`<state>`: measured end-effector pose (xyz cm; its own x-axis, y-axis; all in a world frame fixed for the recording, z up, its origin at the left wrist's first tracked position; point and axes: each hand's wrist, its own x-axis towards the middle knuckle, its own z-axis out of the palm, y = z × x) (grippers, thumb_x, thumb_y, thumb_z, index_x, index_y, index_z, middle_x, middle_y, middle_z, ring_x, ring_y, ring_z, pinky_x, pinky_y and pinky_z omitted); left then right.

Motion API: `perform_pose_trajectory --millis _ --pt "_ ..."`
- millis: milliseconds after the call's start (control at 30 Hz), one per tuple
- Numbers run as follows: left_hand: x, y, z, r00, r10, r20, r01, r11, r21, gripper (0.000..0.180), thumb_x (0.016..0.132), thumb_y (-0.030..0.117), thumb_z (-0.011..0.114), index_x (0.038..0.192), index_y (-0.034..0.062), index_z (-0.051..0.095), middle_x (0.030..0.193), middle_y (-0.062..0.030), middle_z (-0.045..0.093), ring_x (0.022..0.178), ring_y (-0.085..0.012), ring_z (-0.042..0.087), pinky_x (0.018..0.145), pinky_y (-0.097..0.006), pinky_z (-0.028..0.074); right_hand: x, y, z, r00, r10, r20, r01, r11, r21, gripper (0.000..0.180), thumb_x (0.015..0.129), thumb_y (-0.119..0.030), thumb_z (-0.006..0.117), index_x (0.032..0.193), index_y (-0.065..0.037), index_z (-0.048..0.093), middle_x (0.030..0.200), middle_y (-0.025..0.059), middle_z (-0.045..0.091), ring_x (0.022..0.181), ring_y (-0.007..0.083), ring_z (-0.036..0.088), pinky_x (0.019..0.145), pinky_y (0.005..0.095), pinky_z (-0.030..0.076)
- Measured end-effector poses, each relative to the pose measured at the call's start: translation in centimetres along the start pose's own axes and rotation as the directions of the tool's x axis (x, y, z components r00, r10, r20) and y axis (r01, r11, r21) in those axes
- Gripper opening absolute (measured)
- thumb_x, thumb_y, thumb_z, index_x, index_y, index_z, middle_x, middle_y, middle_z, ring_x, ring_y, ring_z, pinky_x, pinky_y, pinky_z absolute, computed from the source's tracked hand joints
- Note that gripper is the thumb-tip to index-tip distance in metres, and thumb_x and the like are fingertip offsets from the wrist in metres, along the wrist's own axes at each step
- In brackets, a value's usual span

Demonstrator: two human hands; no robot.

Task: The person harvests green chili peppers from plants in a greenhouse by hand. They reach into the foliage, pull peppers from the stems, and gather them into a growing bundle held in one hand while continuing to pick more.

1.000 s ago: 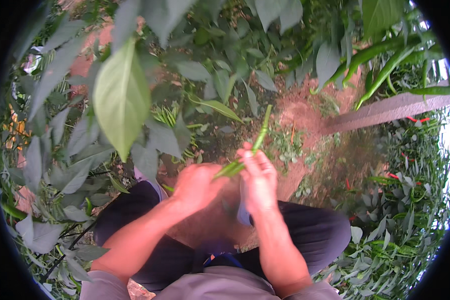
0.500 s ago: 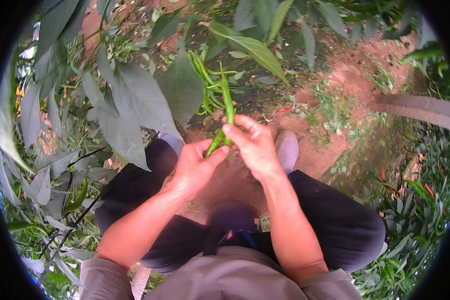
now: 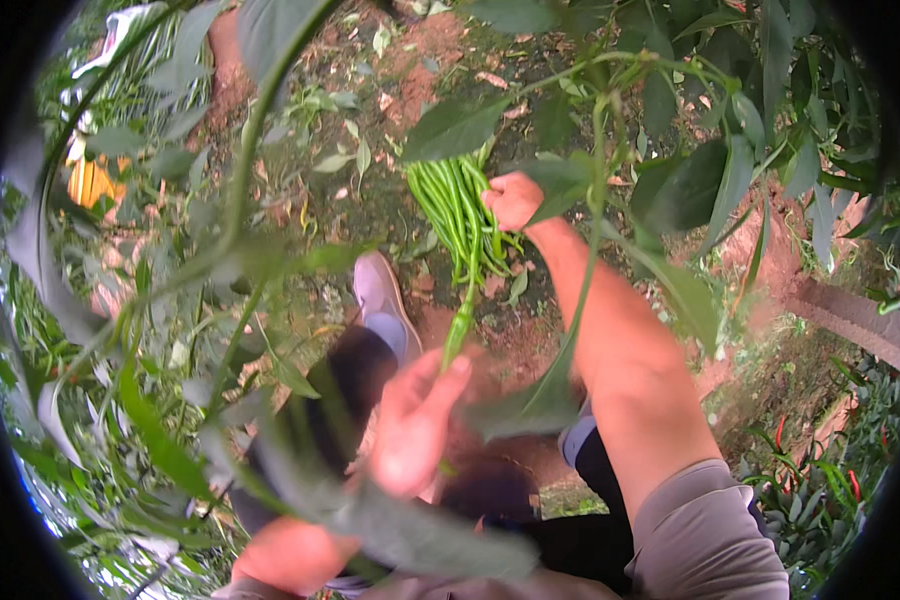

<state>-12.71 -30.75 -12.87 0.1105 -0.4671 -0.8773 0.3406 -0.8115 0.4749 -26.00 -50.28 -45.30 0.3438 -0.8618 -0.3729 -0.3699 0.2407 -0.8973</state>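
My left hand, low in the middle and blurred, is closed on a green chili pepper that points up and away from me. Beyond it a pile of long green chili peppers lies on the ground, stalks and tips roughly side by side. At the pile's right edge is my right hand, arm stretched forward. Its fingers are curled in, and whatever they grip is hidden. A leaf overlaps part of that wrist.
Blurred stems and leaves hang close in front on the left, and more leaves at upper right. A shoe stands on the soil left of the pile. Red chili peppers show among plants at right. A curved grey strip crosses the ground.
My hands have come apart: the right reached forward to the pile, the left stayed nearer with a pepper. The view has shifted, showing more of the pile, with leaves closer in front.
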Motion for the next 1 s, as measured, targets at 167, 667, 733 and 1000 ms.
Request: perform_pose_trajectory --millis 167,667,733,1000 --pt "0.7 1.5 -0.1 0.998 -0.010 0.060 0.011 1.000 -0.016 0.024 0.108 0.021 0.057 0.120 0.0029 0.066 0.076 0.0005 0.056 0.056 -0.0084 0.043 0.052 -0.025 0.033 2.8 3.8 1.8 0.985 -0.161 0.058 0.171 0.908 -0.383 0.030 0.092 -0.021 0.068 0.073 -0.002 0.057 0.061 0.0053 0.050 0.057 0.0152 0.050 0.052 0.0411 0.039" --pt "2.9 2.3 -1.1 0.998 0.059 0.009 -0.056 0.980 -0.192 0.028 0.109 0.026 0.057 0.122 0.0023 0.065 0.101 -0.0072 0.067 0.096 -0.0196 0.066 0.090 -0.038 0.056 0.6 4.8 3.4 0.978 -0.104 -0.181 0.204 0.287 0.936 0.013 0.102 -0.018 0.064 0.102 -0.006 0.058 0.093 0.0016 0.060 0.080 0.0147 0.061 0.070 0.0303 0.054" --pt "3.1 2.4 -1.2 0.998 0.064 -0.017 -0.066 0.970 -0.233 0.028 0.109 0.026 0.057 0.121 0.0026 0.065 0.104 -0.0071 0.067 0.099 -0.0196 0.066 0.094 -0.040 0.055 -1.5 1.4 2.2 0.978 -0.016 -0.210 0.124 0.851 0.511 0.015 0.101 -0.021 0.065 0.098 -0.006 0.063 0.087 0.0015 0.061 0.076 0.0139 0.059 0.068 0.0309 0.052" --pt "3.9 3.8 -2.4 0.985 0.166 -0.038 -0.170 0.933 -0.318 0.025 0.109 0.029 0.055 0.120 0.0087 0.063 0.115 -0.0043 0.066 0.108 -0.0199 0.064 0.094 -0.041 0.054 -15.8 -18.2 -0.1 0.873 -0.247 0.420 0.143 0.954 0.264 0.039 0.080 -0.033 0.086 0.096 0.000 0.071 0.076 0.0096 0.073 0.069 0.0180 0.069 0.069 0.0350 0.057"
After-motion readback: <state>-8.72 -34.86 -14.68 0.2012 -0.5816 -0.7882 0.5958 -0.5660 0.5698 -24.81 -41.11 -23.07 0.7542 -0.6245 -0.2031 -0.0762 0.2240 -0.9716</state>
